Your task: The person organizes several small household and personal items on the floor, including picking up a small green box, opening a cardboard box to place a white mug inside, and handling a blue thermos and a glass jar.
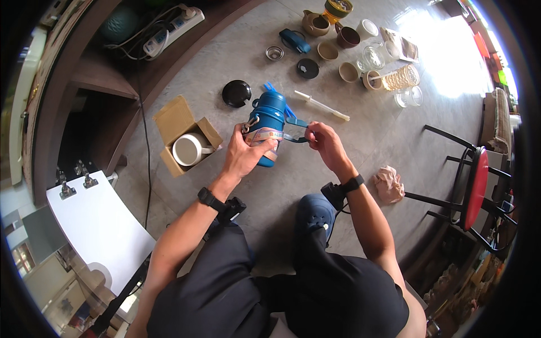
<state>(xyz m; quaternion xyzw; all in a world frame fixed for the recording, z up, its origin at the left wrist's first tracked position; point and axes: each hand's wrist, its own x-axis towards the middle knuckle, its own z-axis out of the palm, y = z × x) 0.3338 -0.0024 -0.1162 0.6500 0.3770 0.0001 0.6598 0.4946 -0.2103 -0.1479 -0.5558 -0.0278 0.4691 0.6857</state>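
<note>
My left hand (244, 158) grips a blue bottle (270, 105) around its lower body, thumb across the front. A printed strap (270, 134) bearing writing is wrapped around the bottle, and a metal clip (251, 123) hangs at its left side. Between the fingertips of my right hand (327, 141) is the end of a blue strap loop (296, 122) that stretches out from the bottle. Bright blue plastic pieces (289, 111) show partly behind the bottle. On the floor nearby lie a black round lid (236, 93) and a white, thin bottle brush (322, 105).
An open cardboard box (171, 115) at left holds a white mug (189, 149). Several cups, a brown teapot (316, 24) and glass jars (372, 57) stand at the back. Crumpled paper (389, 184) lies by the red stool (475, 188). An open white cabinet door (101, 224) juts in at left.
</note>
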